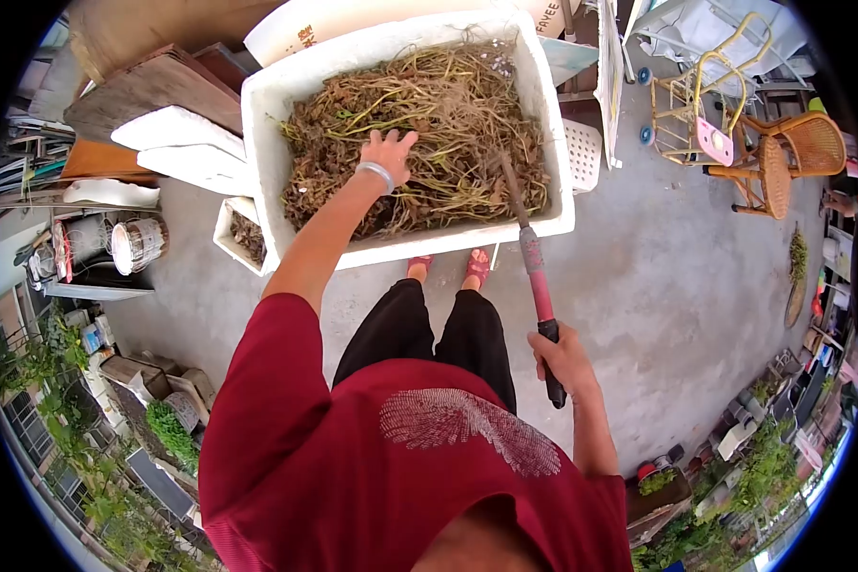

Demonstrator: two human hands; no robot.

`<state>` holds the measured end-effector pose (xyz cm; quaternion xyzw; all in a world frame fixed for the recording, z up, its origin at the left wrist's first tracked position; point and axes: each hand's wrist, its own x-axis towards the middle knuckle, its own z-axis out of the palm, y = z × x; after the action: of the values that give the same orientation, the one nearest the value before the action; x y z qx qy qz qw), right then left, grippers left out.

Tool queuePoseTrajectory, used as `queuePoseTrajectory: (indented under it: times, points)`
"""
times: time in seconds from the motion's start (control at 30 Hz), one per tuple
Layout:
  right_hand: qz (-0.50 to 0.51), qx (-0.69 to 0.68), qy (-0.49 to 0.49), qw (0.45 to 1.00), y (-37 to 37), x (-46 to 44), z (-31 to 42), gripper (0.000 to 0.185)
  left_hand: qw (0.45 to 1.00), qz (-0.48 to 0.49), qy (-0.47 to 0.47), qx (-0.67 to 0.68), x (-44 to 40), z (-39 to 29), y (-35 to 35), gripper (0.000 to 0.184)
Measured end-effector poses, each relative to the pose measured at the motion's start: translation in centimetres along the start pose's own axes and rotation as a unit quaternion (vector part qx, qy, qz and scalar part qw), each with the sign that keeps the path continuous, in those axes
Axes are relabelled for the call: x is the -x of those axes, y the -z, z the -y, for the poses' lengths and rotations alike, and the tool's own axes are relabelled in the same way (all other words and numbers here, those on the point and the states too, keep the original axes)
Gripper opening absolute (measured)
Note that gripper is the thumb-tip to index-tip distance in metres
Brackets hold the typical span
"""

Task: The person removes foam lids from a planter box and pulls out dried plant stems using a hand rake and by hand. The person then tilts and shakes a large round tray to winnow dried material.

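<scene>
A large white foam box point(410, 246) is filled with dry brown plant stalks point(429, 105). My left hand point(388, 157), with a pale bracelet on its wrist, is over the stalks with its fingers spread, seeming to rest on them. In my right hand point(564, 360) is the black grip of a hand tool point(536, 276) with a pink and grey handle, held outside the box's near right corner. Its rusty metal shaft reaches over the rim into the stalks. The tool's working end is blurred among the stalks, so its kind cannot be made out.
A smaller white foam box point(241, 238) with dry matter stands at the big box's left. Boards point(157, 95) lean further left. To the right are a yellow metal-framed cart point(701, 95) and a wicker chair point(782, 167) on the concrete floor point(677, 286).
</scene>
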<state>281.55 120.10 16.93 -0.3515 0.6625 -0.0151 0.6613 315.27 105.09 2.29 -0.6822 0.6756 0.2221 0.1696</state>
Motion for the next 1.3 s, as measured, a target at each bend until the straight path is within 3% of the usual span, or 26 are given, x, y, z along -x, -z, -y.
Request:
queuePoseTrajectory:
  times: [0.13,0.23,0.37,0.5,0.67,1.0,1.13,1.3]
  points:
    - [-0.037,0.018,0.037,0.998,-0.2,4.4,4.1,0.018,0.997,-0.034,-0.034,0.065,0.8,3.4,4.2,0.053]
    - [-0.049,-0.033,0.091,0.994,-0.7,5.7,4.8,0.018,0.993,0.013,-0.018,0.113,1.8,5.4,7.9,0.054]
    - [-0.105,-0.098,0.149,0.978,-1.3,7.6,6.2,0.013,0.991,-0.006,0.019,0.131,1.6,7.7,10.2,0.061]
    - [-0.124,-0.089,0.134,0.979,-0.2,10.2,4.5,0.01,0.974,-0.133,0.019,0.182,-1.2,10.4,9.6,0.057]
    - [-0.109,-0.057,0.095,0.988,-2.1,11.3,0.9,0.012,0.988,-0.111,-0.008,0.108,-4.3,10.0,10.6,0.055]
    - [-0.123,0.003,0.081,0.989,-4.1,6.8,2.3,0.024,1.0,0.002,-0.017,-0.02,-5.4,5.3,16.9,0.053]
    - [-0.129,0.038,0.084,0.987,-4.5,5.5,3.9,0.027,0.992,-0.056,-0.023,-0.11,-6.8,4.9,15.7,0.051]
    - [-0.117,0.054,0.078,0.989,-4.5,3.6,6.4,0.027,0.991,-0.067,-0.025,-0.11,-7.5,4.5,14.4,0.053]
